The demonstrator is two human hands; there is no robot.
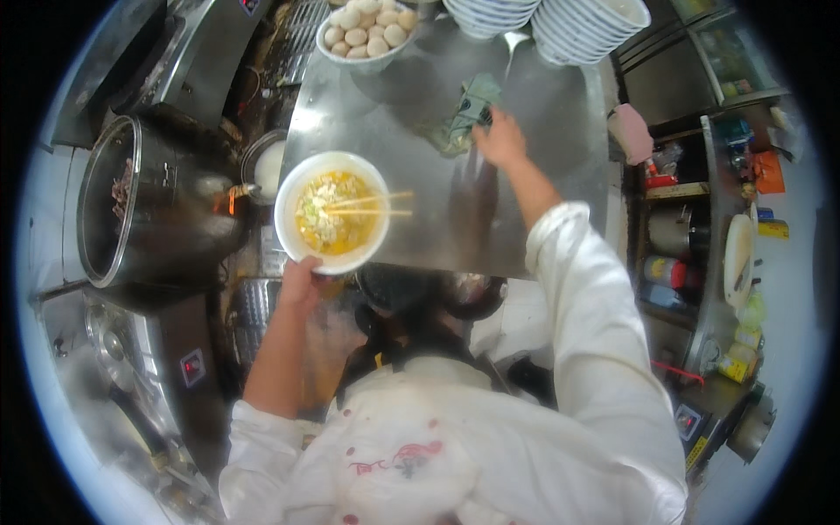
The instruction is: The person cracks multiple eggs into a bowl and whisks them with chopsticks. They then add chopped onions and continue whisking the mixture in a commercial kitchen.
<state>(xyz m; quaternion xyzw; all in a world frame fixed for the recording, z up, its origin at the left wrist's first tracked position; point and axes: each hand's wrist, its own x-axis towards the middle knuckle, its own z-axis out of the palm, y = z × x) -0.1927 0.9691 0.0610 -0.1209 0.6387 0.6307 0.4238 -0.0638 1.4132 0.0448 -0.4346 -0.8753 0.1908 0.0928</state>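
Observation:
My left hand [303, 283] grips the near rim of a white bowl [283, 226] at the left edge of a stainless steel table [420, 236]. Inside the bowl are yellow beaten egg [357, 239] and chopped white and green pieces; a pair of wooden chopsticks [394, 212] leans over its right rim. My right hand [504, 136] touches a crumpled green cloth [474, 108] lying on the table; whether the fingers are closed on the cloth is unclear.
At the table's far side stand a bowl of eggs [367, 63], stacked bowls [577, 39] and a metal spoon [515, 42]. A large metal pot [177, 223] is at the left, near a container of white contents [270, 167]. Shelves [676, 190] line the right side.

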